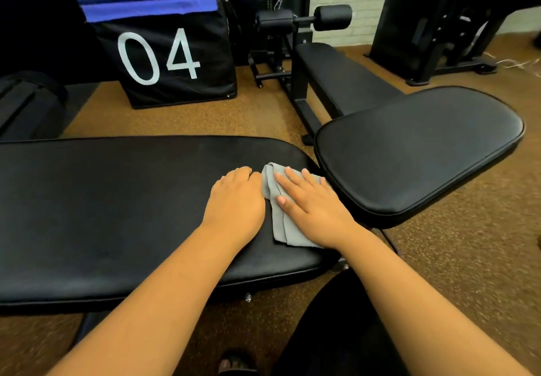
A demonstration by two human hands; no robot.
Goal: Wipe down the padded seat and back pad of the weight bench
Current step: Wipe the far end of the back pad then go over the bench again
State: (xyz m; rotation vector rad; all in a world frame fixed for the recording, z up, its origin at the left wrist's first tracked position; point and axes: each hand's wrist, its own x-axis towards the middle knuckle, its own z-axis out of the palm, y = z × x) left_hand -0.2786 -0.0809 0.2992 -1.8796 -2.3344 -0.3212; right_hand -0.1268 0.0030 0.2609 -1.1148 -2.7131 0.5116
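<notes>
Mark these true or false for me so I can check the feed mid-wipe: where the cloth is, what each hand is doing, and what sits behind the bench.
1. The folded grey cloth lies on the long black padded back pad. True.
2. The right hand lies flat on the cloth with straight fingers. True.
3. The left hand is lifted clear of the bench. False: it rests on the back pad, right beside the cloth.
4. The cloth lies on the shorter black padded seat. False: the seat is bare, and the cloth is on the back pad near the gap between the two.
5. A black fabric block marked 04 stands on the floor behind the bench. True.
</notes>
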